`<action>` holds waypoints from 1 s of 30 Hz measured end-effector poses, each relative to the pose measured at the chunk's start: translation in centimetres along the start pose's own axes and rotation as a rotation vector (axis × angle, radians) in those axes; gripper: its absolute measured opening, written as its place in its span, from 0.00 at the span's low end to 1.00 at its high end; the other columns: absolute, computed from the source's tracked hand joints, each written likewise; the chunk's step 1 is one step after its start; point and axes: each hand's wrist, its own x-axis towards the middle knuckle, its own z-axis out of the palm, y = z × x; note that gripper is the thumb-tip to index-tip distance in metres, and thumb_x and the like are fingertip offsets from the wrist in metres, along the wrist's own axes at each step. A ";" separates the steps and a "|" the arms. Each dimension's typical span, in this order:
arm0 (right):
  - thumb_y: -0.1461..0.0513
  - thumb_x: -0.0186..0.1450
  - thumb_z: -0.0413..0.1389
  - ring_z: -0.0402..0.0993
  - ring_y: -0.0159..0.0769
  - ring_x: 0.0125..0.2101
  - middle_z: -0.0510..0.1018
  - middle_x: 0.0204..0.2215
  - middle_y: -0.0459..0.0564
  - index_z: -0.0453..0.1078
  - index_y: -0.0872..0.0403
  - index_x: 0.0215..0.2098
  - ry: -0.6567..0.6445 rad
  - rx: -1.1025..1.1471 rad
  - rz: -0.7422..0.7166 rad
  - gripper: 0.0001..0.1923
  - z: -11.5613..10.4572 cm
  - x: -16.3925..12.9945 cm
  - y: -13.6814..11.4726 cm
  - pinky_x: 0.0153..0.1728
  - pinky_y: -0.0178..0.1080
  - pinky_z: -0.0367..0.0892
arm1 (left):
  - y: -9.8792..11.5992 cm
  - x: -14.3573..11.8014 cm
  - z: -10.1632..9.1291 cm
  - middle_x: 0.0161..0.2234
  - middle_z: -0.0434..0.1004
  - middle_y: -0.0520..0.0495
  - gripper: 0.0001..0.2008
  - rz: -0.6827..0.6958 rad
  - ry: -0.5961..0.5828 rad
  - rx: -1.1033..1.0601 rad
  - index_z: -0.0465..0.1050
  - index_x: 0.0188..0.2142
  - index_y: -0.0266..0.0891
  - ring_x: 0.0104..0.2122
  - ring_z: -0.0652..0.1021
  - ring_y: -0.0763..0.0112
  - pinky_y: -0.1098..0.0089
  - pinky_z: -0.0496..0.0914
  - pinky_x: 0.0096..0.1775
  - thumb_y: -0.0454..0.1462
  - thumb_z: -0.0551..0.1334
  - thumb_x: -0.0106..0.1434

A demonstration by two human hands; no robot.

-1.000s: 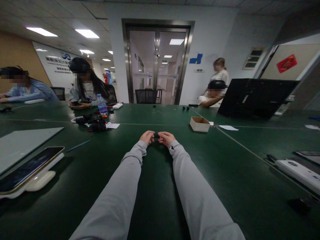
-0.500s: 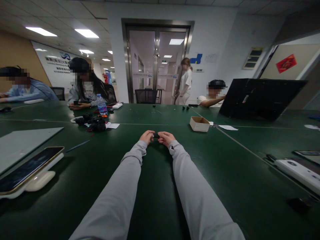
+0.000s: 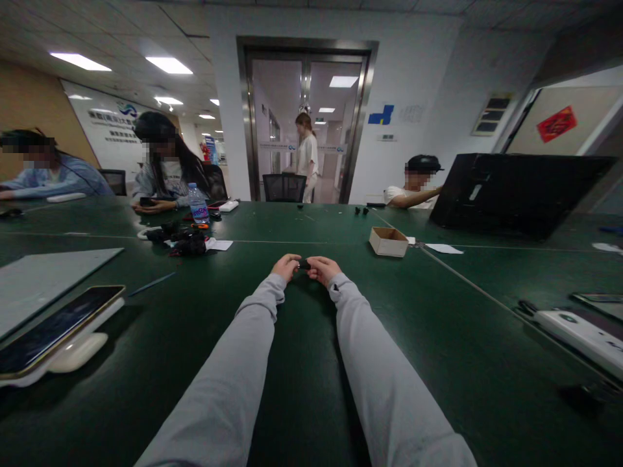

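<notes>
Both my arms stretch forward in light grey sleeves over the green table (image 3: 302, 363). Between my fingertips is a small black object (image 3: 304, 264), too small to make out its kind, with a paler bit at its left end. My left hand (image 3: 286, 266) pinches the left end of it. My right hand (image 3: 323, 268) grips the right end, thumb and fingers pressed together. The fingers hide part of the object.
An open cardboard box (image 3: 388, 242) stands ahead to the right, near a large black monitor (image 3: 516, 194). Left are a phone (image 3: 58, 327) on a stand, a blue stick (image 3: 152, 284), a black cable bundle (image 3: 182, 240) and a water bottle (image 3: 198, 204). A white power strip (image 3: 579, 334) lies right.
My hands and the black object keep their place. The walking person beyond the table has moved left past the doors. The monitor has shifted slightly to the right, with a seated person's arm beside it.
</notes>
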 end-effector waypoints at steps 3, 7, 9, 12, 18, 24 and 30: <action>0.68 0.53 0.60 0.67 0.26 0.14 0.72 0.14 0.46 0.68 0.59 0.26 0.004 -0.001 0.000 0.04 0.1 0.0 0.0 0.15 0.27 0.66 | -0.2 0.2 0.0 0.13 0.59 0.56 0.14 0.025 -0.006 0.017 0.70 0.39 0.33 0.12 0.58 0.81 0.79 0.53 0.16 0.36 0.50 0.59; 0.69 0.53 0.60 0.67 0.26 0.14 0.72 0.14 0.46 0.68 0.59 0.26 -0.002 0.007 -0.004 0.04 0.0 0.0 0.1 0.15 0.27 0.65 | -0.2 0.3 0.0 0.14 0.60 0.57 0.15 -0.001 -0.004 0.002 0.68 0.43 0.34 0.12 0.58 0.82 0.79 0.53 0.17 0.33 0.52 0.56; 0.69 0.53 0.59 0.68 0.26 0.14 0.72 0.14 0.46 0.68 0.59 0.26 -0.002 0.006 -0.004 0.04 0.0 0.1 0.1 0.15 0.27 0.66 | -0.2 0.3 -0.1 0.14 0.60 0.56 0.15 -0.008 -0.012 -0.002 0.68 0.42 0.33 0.12 0.58 0.81 0.78 0.52 0.16 0.35 0.50 0.58; 0.69 0.54 0.59 0.68 0.26 0.14 0.72 0.14 0.46 0.68 0.59 0.26 0.012 0.001 0.001 0.04 0.0 0.1 0.1 0.15 0.27 0.66 | -0.1 0.2 -0.1 0.15 0.60 0.56 0.14 0.012 -0.022 0.017 0.68 0.42 0.33 0.12 0.59 0.81 0.79 0.52 0.16 0.35 0.51 0.58; 0.69 0.54 0.59 0.67 0.25 0.14 0.71 0.14 0.45 0.68 0.59 0.26 0.001 0.005 -0.007 0.04 0.0 0.1 0.1 0.15 0.27 0.66 | 0.4 -0.2 0.0 0.14 0.58 0.56 0.15 -0.031 -0.015 0.008 0.68 0.42 0.33 0.12 0.57 0.81 0.78 0.51 0.15 0.35 0.48 0.60; 0.69 0.54 0.59 0.68 0.26 0.14 0.71 0.14 0.46 0.68 0.59 0.26 -0.005 0.007 -0.006 0.04 -0.1 0.2 0.2 0.15 0.27 0.66 | 0.8 -0.4 0.0 0.19 0.63 0.55 0.16 -0.033 -0.008 0.030 0.66 0.44 0.35 0.14 0.62 0.81 0.78 0.53 0.15 0.31 0.52 0.55; 0.69 0.53 0.59 0.67 0.25 0.14 0.71 0.14 0.45 0.68 0.59 0.26 -0.004 0.005 -0.010 0.04 -0.1 0.2 0.2 0.15 0.27 0.65 | 0.9 -0.5 -0.1 0.18 0.64 0.54 0.17 -0.009 -0.037 0.047 0.67 0.44 0.34 0.14 0.64 0.81 0.79 0.55 0.16 0.29 0.52 0.53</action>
